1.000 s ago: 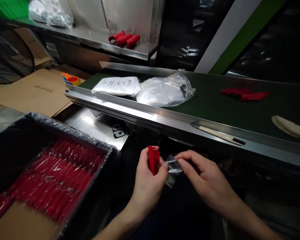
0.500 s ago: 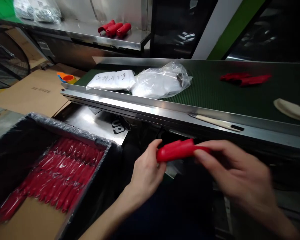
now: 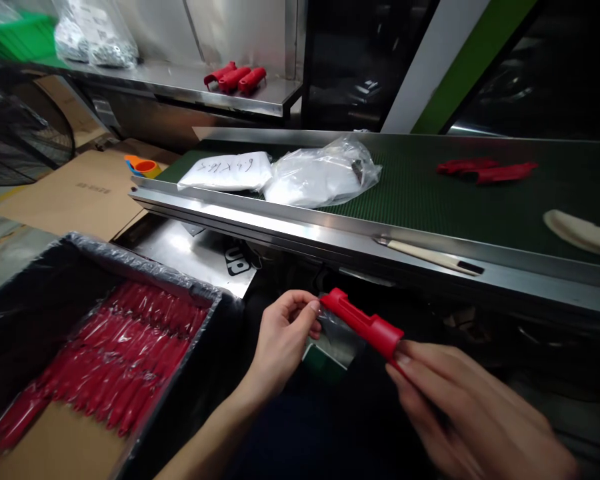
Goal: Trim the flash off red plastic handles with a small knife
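My right hand (image 3: 445, 387) grips one end of a red plastic part (image 3: 365, 321), which slants up and left over my lap. The fingers of my left hand (image 3: 287, 333) are pinched together beside the part's far end, at the edge of a clear plastic bag (image 3: 337, 333) hanging below it. Several red parts in clear bags (image 3: 125, 347) lie in rows in a black-lined box (image 3: 213, 320) at the left.
A green conveyor belt (image 3: 405, 193) crosses ahead, bearing white bag packs (image 3: 225, 171), red parts (image 3: 505, 173) and a cream curved piece (image 3: 580, 232). A cream-handled tool (image 3: 425, 255) rests on its metal rim. More red parts (image 3: 235, 79) sit on a steel shelf (image 3: 165, 79).
The red part has turned so its left end points up, and my left hand has let go of it and now pinches at the clear bag. The view has shifted slightly.
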`<state>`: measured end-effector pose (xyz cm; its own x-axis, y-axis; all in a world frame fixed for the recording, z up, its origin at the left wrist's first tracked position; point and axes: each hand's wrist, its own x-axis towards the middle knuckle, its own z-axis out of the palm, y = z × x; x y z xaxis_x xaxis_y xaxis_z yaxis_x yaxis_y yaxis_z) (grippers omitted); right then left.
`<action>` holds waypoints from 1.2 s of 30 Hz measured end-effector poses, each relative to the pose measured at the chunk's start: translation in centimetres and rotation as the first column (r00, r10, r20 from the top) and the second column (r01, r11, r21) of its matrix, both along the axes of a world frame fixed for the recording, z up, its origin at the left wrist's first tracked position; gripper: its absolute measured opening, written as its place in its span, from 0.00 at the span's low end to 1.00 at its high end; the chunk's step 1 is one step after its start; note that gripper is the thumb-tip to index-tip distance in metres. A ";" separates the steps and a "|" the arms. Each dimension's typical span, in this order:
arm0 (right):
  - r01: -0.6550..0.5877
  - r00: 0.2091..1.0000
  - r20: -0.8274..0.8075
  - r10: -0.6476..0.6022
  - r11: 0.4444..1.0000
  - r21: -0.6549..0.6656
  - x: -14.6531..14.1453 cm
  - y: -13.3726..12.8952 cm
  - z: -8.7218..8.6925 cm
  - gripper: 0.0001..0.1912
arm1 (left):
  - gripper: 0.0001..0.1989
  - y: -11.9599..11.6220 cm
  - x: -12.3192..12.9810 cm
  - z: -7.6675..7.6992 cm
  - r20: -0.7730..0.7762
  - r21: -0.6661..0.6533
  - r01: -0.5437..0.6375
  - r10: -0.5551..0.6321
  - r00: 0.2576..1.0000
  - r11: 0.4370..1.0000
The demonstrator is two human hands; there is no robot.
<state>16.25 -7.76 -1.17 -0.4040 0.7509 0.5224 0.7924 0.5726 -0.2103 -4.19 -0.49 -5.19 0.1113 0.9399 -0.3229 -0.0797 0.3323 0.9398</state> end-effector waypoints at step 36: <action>0.117 0.822 -0.525 -0.222 0.967 -0.226 -7.0 -0.6 -7.3 0.12 | 0.07 -5.7 0.1 -3.0 -0.211 0.552 -0.010 0.151 0.966 0.834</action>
<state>9.23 -8.40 -8.51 0.0471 0.8808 0.4712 0.6011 0.3517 -0.7176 -4.14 -6.21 -8.20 0.0145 0.9720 0.2344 0.1639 -0.2336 0.9584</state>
